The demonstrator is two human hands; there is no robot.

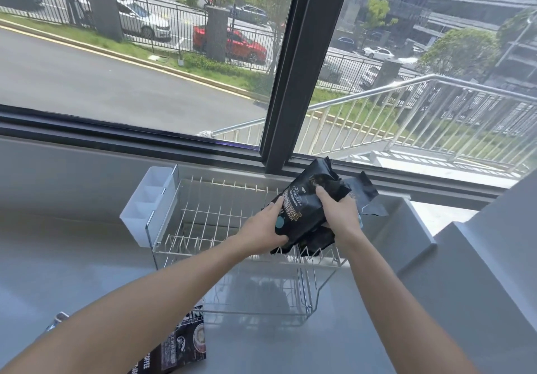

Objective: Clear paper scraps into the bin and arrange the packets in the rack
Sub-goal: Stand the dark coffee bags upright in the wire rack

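Observation:
A white wire rack [220, 228] stands on the grey counter below the window. Over its right end both my hands hold a black coffee packet [302, 211], tilted, its lower edge among the rack's front prongs. My left hand [261, 228] grips the packet's left side. My right hand [340, 213] pinches it from above on the right. More black packets [363, 196] stick out behind my right hand at the rack's right end. Another black packet [180, 347] lies flat on the counter near my left forearm. I see no bin and no paper scraps.
A white divided plastic holder [145, 208] hangs on the rack's left end. The rack has a lower tier [261, 306]. A raised grey ledge [412, 228] runs along the right. A big window [279, 83] closes off the far side of the counter.

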